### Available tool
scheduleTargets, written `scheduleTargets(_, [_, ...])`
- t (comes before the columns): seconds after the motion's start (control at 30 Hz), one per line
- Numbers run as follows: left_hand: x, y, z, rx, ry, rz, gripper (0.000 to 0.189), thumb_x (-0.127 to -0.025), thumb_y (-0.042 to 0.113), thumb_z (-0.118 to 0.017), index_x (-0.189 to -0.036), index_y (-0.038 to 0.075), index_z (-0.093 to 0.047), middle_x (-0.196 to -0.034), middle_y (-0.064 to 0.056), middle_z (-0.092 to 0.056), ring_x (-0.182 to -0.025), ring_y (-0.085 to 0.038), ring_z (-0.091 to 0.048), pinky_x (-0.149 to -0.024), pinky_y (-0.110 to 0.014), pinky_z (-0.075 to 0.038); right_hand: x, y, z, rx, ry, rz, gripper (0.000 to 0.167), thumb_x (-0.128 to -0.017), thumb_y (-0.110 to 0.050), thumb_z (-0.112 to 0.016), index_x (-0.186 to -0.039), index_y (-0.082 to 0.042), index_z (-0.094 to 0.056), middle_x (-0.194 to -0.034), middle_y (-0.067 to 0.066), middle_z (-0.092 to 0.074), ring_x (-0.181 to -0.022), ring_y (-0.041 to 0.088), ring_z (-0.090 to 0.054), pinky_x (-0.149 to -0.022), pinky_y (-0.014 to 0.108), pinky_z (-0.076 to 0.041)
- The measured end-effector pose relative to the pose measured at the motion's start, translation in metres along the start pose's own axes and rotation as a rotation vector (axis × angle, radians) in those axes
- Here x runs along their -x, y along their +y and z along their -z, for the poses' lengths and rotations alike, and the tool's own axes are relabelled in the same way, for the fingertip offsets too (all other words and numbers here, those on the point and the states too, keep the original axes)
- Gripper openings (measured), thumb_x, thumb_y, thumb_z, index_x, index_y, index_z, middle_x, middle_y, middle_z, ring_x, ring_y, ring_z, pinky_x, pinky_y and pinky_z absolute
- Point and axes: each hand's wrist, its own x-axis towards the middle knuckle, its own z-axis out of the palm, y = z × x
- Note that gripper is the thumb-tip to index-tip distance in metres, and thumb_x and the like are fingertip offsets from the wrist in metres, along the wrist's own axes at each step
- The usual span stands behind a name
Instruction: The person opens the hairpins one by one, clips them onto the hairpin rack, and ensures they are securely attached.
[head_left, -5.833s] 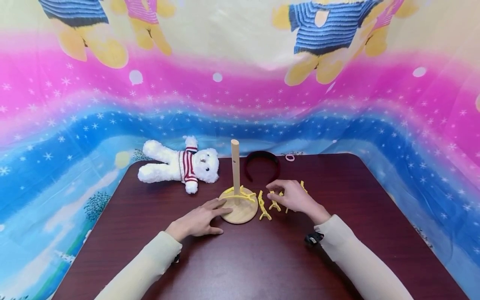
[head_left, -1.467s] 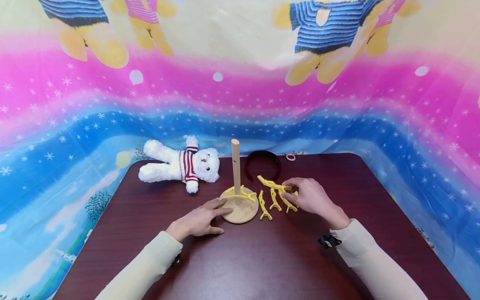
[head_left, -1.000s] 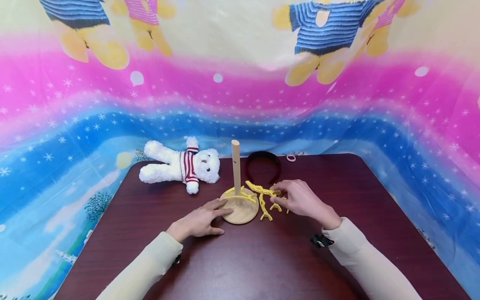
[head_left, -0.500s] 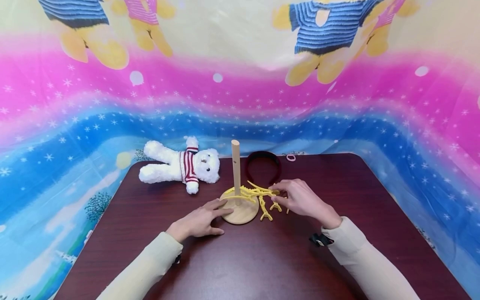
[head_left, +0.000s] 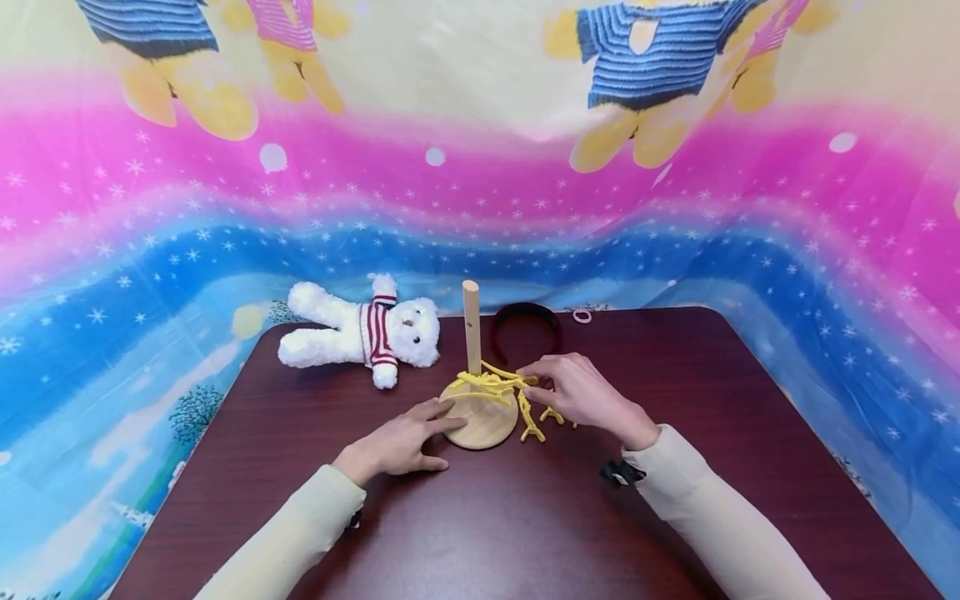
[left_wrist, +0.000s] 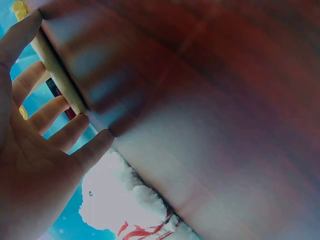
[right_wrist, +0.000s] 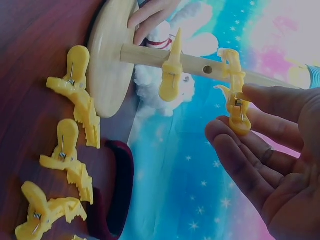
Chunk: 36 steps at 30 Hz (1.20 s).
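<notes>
A wooden stand with a round base [head_left: 491,429] and an upright post [head_left: 472,325] stands mid-table. My left hand [head_left: 393,437] rests on the left of the base, fingers spread. Low on the post sits one yellow hair clip [right_wrist: 171,75]. My right hand [head_left: 581,396] pinches the handles of another yellow hair clip [right_wrist: 239,107] between thumb and fingers. Its toothed jaws are spread apart at the post, above the first clip; I cannot tell whether they touch the wood. Several loose yellow hair clips [right_wrist: 72,87] lie right of the base, partly hidden by my right hand in the head view.
A white teddy bear [head_left: 330,343] in a striped sweater lies at the back left. Behind the stand to the right are a dark red headband [head_left: 495,333] and a small pink hair tie [head_left: 582,316]. A printed cloth [head_left: 480,192] hangs round the table [head_left: 480,533].
My right hand has picked up a hair clip and carried it left to the post. The clip's jaws have spread apart. My left hand has stayed on the base.
</notes>
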Motion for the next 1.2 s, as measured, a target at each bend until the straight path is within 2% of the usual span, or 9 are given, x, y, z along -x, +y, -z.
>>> scheduleTargets(0.27, [0.0,0.0,0.002,-0.002,-0.013,0.013,0.068,-0.09,0.044,-0.072,-0.151,0.03,-0.045,-0.163,-0.012,-0.03,-0.151,-0.032,-0.028,-0.117,-0.047,-0.037,-0.014,-0.005,-0.008,-0.017,-0.018,-0.011,0.026,-0.092,-0.027,-0.072,-0.116,-0.018,-0.076,-0.097,-0.001,-0.075,-0.059,0.004,-0.047,-0.061,0.024,-0.041])
scheduleTargets(0.47, [0.0,-0.001,0.002,-0.001,-0.01,0.003,0.068,-0.09,0.044,-0.072,-0.151,0.029,-0.045,-0.163,-0.013,-0.03,-0.151,-0.034,-0.028,-0.116,-0.048,-0.038,-0.02,-0.007,-0.013,-0.008,-0.009,-0.002,0.025,-0.092,-0.025,-0.072,-0.115,-0.016,-0.077,-0.101,0.0,-0.076,-0.065,0.006,-0.052,-0.065,0.025,-0.044])
scheduleTargets(0.7, [-0.001,0.0,0.002,0.004,-0.009,0.002,0.068,-0.09,0.043,-0.072,-0.151,0.028,-0.045,-0.163,-0.013,-0.03,-0.151,-0.034,-0.028,-0.117,-0.048,-0.037,-0.023,-0.01,-0.016,-0.037,-0.029,-0.034,0.028,-0.093,-0.024,-0.072,-0.119,-0.013,-0.075,-0.106,0.001,-0.076,-0.07,0.006,-0.058,-0.064,0.025,-0.046])
scheduleTargets(0.97, [0.0,0.001,-0.001,0.003,-0.001,-0.004,0.068,-0.09,0.042,-0.073,-0.151,0.027,-0.046,-0.163,-0.014,-0.031,-0.15,-0.035,-0.029,-0.116,-0.048,-0.038,-0.026,-0.008,-0.023,-0.043,-0.011,-0.061,0.028,-0.091,-0.026,-0.073,-0.117,-0.016,-0.076,-0.099,-0.001,-0.075,-0.077,0.005,-0.065,-0.067,0.024,-0.052])
scheduleTargets(1.2, [0.0,0.0,-0.002,-0.004,0.001,0.0,0.069,-0.089,0.043,-0.073,-0.15,0.027,-0.046,-0.163,-0.013,-0.03,-0.151,-0.034,-0.029,-0.117,-0.047,-0.037,-0.028,-0.005,-0.025,-0.055,0.004,-0.066,0.028,-0.091,-0.027,-0.074,-0.116,-0.017,-0.076,-0.099,-0.002,-0.075,-0.078,0.007,-0.065,-0.07,0.025,-0.053])
